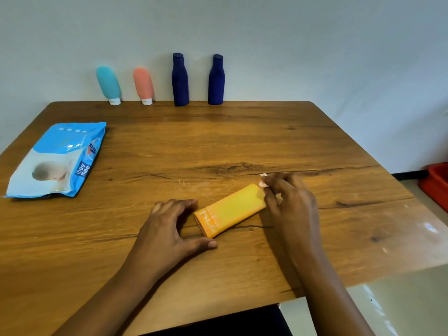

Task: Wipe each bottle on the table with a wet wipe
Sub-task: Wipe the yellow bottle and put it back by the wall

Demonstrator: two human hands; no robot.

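1. left hand: fingers and thumb spread in a C round the bottle's near-left cap end; can't tell if they're actually touching.
2. bottle's flat mid-bench, long axis near-left to far-right, between both hands.
3. right hand: fingers pinching the wipe at the far-right end. I'd guess the stroke runs back along that axis.

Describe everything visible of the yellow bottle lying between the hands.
The yellow bottle is a flat-sided, plastic-looking container, yellow with an orange end bearing white print. It lies on its side, diagonally, on the wooden table. The right hand holds a wet wipe against its far end. The left hand brackets the orange end, contact unclear.
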